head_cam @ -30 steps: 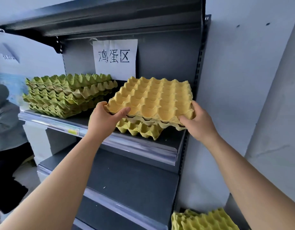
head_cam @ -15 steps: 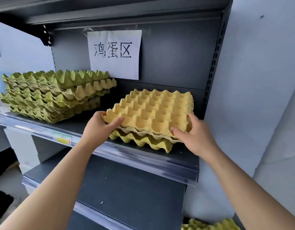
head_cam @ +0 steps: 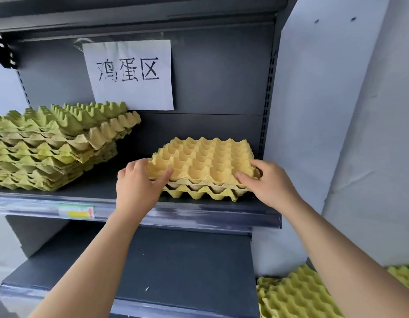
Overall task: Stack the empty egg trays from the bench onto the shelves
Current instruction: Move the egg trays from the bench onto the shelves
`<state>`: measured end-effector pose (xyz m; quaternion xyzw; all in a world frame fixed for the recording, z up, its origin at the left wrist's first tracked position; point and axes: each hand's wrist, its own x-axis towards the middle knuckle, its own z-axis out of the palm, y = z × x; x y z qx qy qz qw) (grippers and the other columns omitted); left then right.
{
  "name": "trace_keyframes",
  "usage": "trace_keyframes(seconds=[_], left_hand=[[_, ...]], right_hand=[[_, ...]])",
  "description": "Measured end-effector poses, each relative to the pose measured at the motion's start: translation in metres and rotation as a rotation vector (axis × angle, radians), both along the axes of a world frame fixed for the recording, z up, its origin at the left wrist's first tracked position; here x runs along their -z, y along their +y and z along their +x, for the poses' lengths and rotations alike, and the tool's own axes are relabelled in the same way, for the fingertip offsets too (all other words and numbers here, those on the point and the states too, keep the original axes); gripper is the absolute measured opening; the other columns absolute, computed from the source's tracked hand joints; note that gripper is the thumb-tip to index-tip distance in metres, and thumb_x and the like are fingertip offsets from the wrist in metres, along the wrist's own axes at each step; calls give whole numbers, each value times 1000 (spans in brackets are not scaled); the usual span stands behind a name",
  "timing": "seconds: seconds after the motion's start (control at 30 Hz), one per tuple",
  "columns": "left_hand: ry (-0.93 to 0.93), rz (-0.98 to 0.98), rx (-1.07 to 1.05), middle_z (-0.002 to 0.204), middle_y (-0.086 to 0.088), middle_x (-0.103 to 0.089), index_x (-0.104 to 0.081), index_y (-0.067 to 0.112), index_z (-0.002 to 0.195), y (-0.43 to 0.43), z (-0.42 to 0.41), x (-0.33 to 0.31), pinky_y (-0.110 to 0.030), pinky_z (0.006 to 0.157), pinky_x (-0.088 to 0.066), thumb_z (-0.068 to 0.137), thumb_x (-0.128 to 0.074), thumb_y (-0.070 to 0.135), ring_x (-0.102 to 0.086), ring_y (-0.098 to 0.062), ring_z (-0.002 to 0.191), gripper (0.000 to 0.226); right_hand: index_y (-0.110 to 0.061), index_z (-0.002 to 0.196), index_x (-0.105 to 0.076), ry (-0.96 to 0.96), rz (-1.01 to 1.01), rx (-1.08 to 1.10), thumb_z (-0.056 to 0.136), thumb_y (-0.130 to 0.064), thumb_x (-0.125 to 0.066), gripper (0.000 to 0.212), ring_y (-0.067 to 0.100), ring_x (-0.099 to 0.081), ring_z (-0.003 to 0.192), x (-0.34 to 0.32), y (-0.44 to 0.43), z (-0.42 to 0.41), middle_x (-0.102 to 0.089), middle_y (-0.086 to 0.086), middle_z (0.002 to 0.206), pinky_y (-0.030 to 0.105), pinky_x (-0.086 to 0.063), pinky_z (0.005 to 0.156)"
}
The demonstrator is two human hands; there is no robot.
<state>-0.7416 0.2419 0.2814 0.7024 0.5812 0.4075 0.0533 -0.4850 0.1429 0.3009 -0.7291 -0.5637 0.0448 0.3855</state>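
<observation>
- Yellow tray point(head_cam: 205, 159) sits centre-right of frame, on top of a short pile point(head_cam: 199, 192) on the shelf point(head_cam: 199, 218). Can't tell if its cups are fully nested.
- L hand point(head_cam: 135, 187) grips the tray's front-left corner, thumb on top, fingers curled round the edge. R hand point(head_cam: 271, 184) holds the front-right corner the same way.
- Risk: letting go w/ cups misaligned, so the tray perches crooked and rocks. Later trays would lean.
- Risk: pile is near the shelf's front lip. Drawing the hands back w/ fingers caught under the rim could drag the tray, maybe the pile, off the edge.
- Risk: pressing hard to seat it could crush or tear the soft pulp corners.
- Risk: shoving right could jam the tray vs the slotted upright point(head_cam: 266, 99).
- Green stack point(head_cam: 49, 152) at left of frame looks uneven already. An elbow bump could shift it.
- More trays point(head_cam: 295, 294) wait at lower right, so the job is prob. not done.
</observation>
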Motion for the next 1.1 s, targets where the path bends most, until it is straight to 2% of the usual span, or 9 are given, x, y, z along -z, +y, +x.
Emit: trace_keyframes(seconds=[0.07,0.13,0.23,0.33,0.47,0.57,0.73,0.93,1.1], left_hand=[[85,171,26,136,-11,-54,-55,7,132,-9,5,-1,-45,103,-35,88,-59,54,-42,-37,125,65],[103,299,113,125,-12,-61,-62,6,123,-20,16,-1,-48,97,-40,91,-59,47,-50,-39,116,52],[94,417,289,110,-10,-68,-68,6,112,-47,44,6,-43,83,-47,88,-56,42,-59,-36,95,45],[76,469,470,104,-7,-70,-70,7,108,-78,80,20,-41,77,-52,88,-56,38,-62,-32,90,39],[73,448,662,103,-6,-70,-71,8,106,-116,138,47,-43,77,-52,86,-59,35,-63,-31,90,36],[99,405,783,101,-6,-70,-71,8,104,-142,186,73,-43,74,-53,86,-56,38,-64,-31,88,38],[199,255,894,98,-4,-72,-72,10,102,-180,276,119,-39,74,-52,83,-50,42,-66,-32,87,43],[336,119,945,88,-6,-71,-71,11,96,-220,397,175,-40,72,-54,80,-47,44,-65,-32,80,44],[438,-25,955,97,-9,-71,-71,10,104,-249,487,223,-42,78,-52,79,-72,33,-65,-34,91,34]], right_hand=[[-21,136,-52,-76,40,33,86,-51,-60,58,20,-51,116,-3,-11,-3,-52,2,132,29,-40,89],[-19,132,-55,-142,83,64,88,-45,-60,51,19,-51,117,-4,-26,-2,-54,1,131,29,-39,91],[-15,130,-57,-215,97,127,91,-38,-59,46,20,-52,119,2,-59,4,-54,1,134,28,-37,97],[-13,128,-60,-254,57,211,91,-34,-61,43,26,-60,106,19,-96,20,-54,2,136,26,-37,96],[-12,123,-63,-278,-2,314,88,-32,-63,40,23,-55,118,50,-146,56,-60,4,129,29,-38,98],[-11,121,-64,-253,-68,389,89,-30,-63,37,21,-55,117,75,-183,89,-62,5,126,26,-37,96],[-11,126,-62,-202,-198,481,90,-31,-60,41,19,-53,121,115,-236,162,-60,5,130,26,-36,101],[-9,126,-61,-154,-318,548,92,-29,-59,39,23,-55,117,156,-296,266,-61,8,126,33,-42,98],[-10,126,-60,-107,-447,610,93,-32,-55,40,23,-54,115,193,-336,356,-61,7,124,34,-44,95]])
